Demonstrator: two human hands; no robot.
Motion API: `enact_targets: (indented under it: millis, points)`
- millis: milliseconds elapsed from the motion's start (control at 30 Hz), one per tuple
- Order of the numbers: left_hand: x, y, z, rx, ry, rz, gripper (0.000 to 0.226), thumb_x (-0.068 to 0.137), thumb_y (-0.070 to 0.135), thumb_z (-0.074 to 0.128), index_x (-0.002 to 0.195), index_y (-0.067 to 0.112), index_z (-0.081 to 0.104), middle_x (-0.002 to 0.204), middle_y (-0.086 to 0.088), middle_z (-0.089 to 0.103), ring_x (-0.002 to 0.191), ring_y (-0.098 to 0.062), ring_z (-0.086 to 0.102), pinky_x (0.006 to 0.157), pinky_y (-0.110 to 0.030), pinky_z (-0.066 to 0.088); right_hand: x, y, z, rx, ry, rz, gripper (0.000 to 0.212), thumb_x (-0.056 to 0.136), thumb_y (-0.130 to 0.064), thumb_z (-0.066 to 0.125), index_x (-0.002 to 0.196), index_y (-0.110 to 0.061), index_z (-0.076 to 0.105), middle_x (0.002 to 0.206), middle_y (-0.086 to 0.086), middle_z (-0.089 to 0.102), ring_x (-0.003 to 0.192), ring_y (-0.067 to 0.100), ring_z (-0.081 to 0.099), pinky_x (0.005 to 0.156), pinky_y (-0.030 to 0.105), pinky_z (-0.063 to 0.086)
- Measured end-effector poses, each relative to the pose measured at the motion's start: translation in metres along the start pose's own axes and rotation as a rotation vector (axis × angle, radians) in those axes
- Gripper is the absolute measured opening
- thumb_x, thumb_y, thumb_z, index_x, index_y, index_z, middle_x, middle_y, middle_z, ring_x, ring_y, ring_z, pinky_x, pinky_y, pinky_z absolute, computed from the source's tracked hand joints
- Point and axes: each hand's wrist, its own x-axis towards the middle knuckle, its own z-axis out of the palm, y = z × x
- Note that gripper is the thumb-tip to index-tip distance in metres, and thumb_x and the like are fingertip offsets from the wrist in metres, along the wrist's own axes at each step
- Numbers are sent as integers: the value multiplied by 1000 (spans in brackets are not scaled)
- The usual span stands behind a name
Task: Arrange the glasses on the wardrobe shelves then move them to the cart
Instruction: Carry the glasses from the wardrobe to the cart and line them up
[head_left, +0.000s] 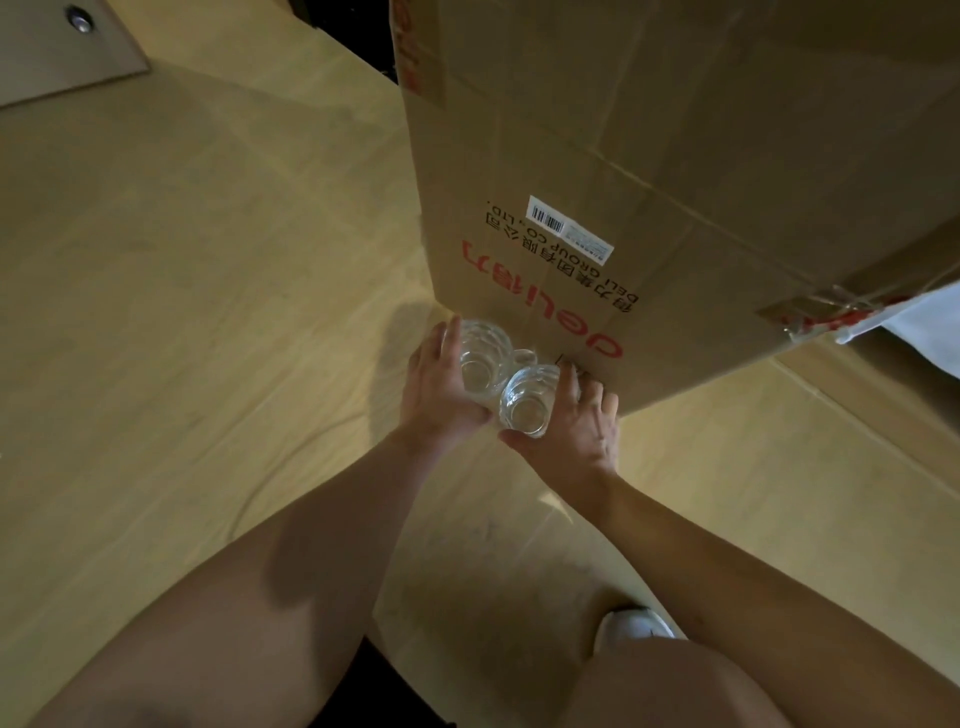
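Note:
Two clear ribbed glasses sit side by side low over the wooden floor, right at the near corner of a big cardboard box (649, 182). My left hand (436, 389) wraps around the left glass (480, 364) from its left side. My right hand (576, 426) holds the right glass (524, 400), thumb under its near rim and fingers behind it against the box. Both glasses stand upright and touch each other. I cannot tell whether they rest on the floor or hang just above it.
The box, printed with red letters and a barcode label, fills the upper right. Light wooden floor (208, 312) spreads to the left. A door corner (67, 47) shows at top left. My knees and a white shoe (631, 626) are at the bottom.

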Motion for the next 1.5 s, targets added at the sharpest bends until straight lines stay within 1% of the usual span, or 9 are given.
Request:
enact_targets:
  millis: [133, 367, 567, 733, 800, 933, 1100, 1267, 1500]
  points:
    - [5, -2, 9, 3, 61, -11, 118, 64, 29, 87, 161, 23, 19, 157, -7, 31, 139, -33, 36, 113, -37, 32, 7, 1, 8, 76, -75, 16, 138, 59, -65, 88, 158, -12, 7, 145, 16, 34, 134, 33, 33, 114, 41, 32]
    - [15, -2, 15, 1, 120, 21, 115, 62, 26, 92, 158, 17, 29, 146, -12, 43, 130, -31, 47, 106, -38, 43, 10, 7, 21, 243, -25, 5, 129, 59, -45, 94, 156, -14, 13, 142, 13, 35, 133, 33, 41, 114, 38, 36]
    - [15, 4, 12, -112, 157, -1, 101, 58, 18, 91, 147, 11, 43, 138, -12, 51, 123, -29, 53, 95, -26, 38, 12, 10, 29, 236, 44, -21, 127, 55, -39, 93, 152, -13, 17, 142, 16, 38, 130, 36, 44, 112, 43, 39]
    - [-20, 12, -9, -152, 138, -124, 93, 49, 16, 87, 133, 22, 49, 128, -1, 56, 115, -21, 56, 86, -24, 40, 7, 9, 11, 242, -91, -42, 133, 55, -31, 95, 157, -9, 12, 152, 21, 35, 142, 37, 32, 117, 45, 31]
    - [-44, 23, -24, -125, 158, -149, 92, 51, 14, 86, 135, 20, 47, 129, -2, 57, 114, -23, 56, 84, -26, 42, -4, 6, -7, 247, -107, -44, 131, 54, -30, 96, 156, -5, 18, 149, 22, 38, 138, 39, 38, 115, 45, 34]
    - [-91, 57, -69, -59, 146, -219, 97, 56, 16, 87, 142, 12, 43, 135, -8, 55, 119, -28, 55, 91, -36, 48, -42, -7, -67, 231, -182, -75, 125, 54, -31, 96, 154, -5, 25, 142, 21, 43, 126, 41, 48, 108, 44, 40]
    - [-139, 122, -150, -4, 76, -284, 103, 58, 18, 89, 148, 12, 39, 142, -7, 51, 127, -27, 51, 96, -33, 45, -94, -35, -172, 215, -229, -77, 121, 56, -34, 95, 153, -6, 28, 141, 19, 45, 122, 40, 53, 101, 45, 46]
    - [-181, 209, -247, -62, 128, -250, 109, 53, 20, 91, 148, 17, 38, 140, -5, 51, 122, -25, 54, 88, -26, 42, -135, -67, -296, 213, -238, -80, 122, 56, -35, 95, 154, -11, 26, 144, 16, 42, 126, 38, 51, 103, 42, 45]
    - [-221, 316, -376, -22, 234, -130, 109, 48, 24, 90, 144, 21, 38, 134, -4, 53, 115, -25, 58, 81, -24, 37, -162, -127, -461, 219, -196, -150, 120, 58, -35, 95, 154, -16, 26, 150, 11, 37, 135, 32, 42, 110, 42, 38]
